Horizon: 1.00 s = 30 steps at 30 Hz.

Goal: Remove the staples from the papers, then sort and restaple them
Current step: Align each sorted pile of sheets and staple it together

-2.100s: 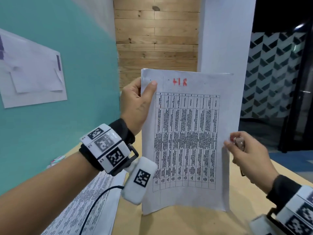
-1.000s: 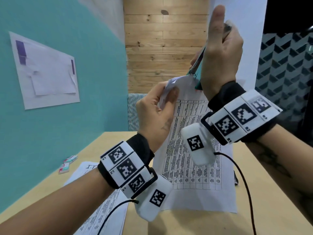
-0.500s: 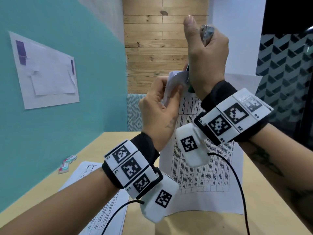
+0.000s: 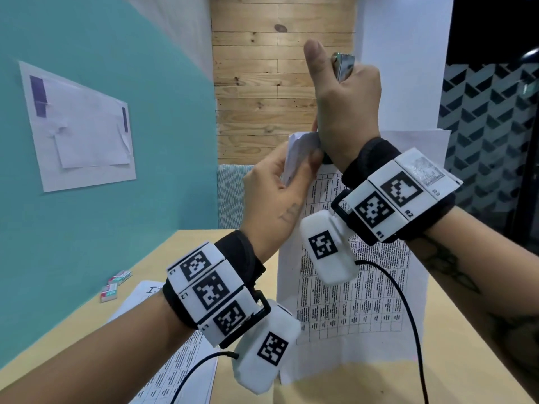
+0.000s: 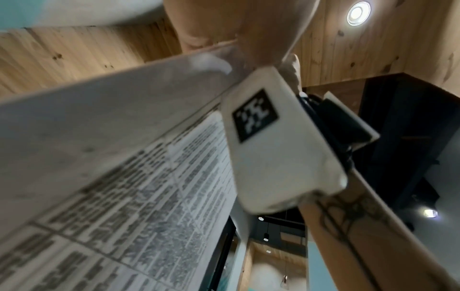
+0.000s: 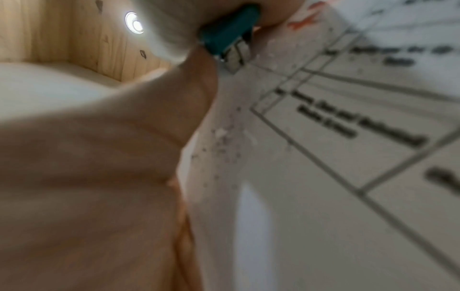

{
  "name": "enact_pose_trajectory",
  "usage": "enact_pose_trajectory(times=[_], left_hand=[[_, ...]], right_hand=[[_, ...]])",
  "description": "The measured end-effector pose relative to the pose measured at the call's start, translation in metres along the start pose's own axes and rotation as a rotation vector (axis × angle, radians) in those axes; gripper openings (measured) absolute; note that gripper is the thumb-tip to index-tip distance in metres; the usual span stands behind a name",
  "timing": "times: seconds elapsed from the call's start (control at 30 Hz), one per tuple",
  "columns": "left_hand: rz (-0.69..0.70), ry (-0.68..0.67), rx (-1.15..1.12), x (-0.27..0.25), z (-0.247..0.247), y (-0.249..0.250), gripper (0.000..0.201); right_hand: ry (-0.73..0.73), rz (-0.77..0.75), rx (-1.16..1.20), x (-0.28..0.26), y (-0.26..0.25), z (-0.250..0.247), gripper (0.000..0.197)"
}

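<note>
I hold a stapled set of printed table sheets (image 4: 350,301) upright over the desk. My left hand (image 4: 280,188) pinches its bent top-left corner (image 4: 300,150). My right hand (image 4: 347,112) grips a teal and metal stapler (image 4: 344,65), thumb pointing up, with its lower end down at that corner. In the right wrist view the stapler's teal body and metal tip (image 6: 231,45) sit against the page's corner, near red writing. The left wrist view shows the sheets (image 5: 124,177) from below, blurred. The staple itself is hidden.
More printed sheets (image 4: 175,360) lie flat on the wooden desk (image 4: 466,330) under my left forearm. Small staple boxes (image 4: 115,285) sit by the teal wall at the left. A paper (image 4: 78,126) is taped to that wall.
My right hand rose from the sheet's right edge to the top-left corner with the stapler. My left hand bent that corner over. In the last half second little has moved.
</note>
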<state>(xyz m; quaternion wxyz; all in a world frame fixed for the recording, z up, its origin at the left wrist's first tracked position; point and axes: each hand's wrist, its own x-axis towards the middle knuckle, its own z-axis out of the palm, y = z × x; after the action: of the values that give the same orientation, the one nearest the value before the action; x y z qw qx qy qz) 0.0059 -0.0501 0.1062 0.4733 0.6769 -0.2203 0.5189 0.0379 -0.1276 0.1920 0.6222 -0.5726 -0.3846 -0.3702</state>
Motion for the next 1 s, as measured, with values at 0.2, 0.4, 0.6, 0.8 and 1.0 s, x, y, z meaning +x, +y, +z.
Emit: enact_pose_trajectory(times=[0.2, 0.4, 0.6, 0.8, 1.0], left_hand=[[-0.040, -0.052, -0.087, 0.002, -0.002, 0.005, 0.010], [-0.150, -0.041, -0.204, 0.003, 0.003, -0.004, 0.010], [-0.394, -0.067, -0.396, 0.006, 0.006, -0.012, 0.014], [-0.512, -0.049, -0.527, 0.018, -0.002, -0.014, 0.011], [-0.484, 0.005, -0.453, 0.019, -0.005, -0.020, 0.011]], right_hand=[[-0.005, 0.005, -0.016, -0.001, 0.000, 0.000, 0.056], [-0.040, 0.010, -0.078, 0.002, 0.009, 0.002, 0.057], [-0.091, 0.020, -0.125, 0.005, 0.020, -0.006, 0.053], [0.362, 0.051, 0.332, 0.028, -0.002, -0.054, 0.028], [0.291, 0.588, 0.292, 0.003, 0.036, -0.115, 0.023]])
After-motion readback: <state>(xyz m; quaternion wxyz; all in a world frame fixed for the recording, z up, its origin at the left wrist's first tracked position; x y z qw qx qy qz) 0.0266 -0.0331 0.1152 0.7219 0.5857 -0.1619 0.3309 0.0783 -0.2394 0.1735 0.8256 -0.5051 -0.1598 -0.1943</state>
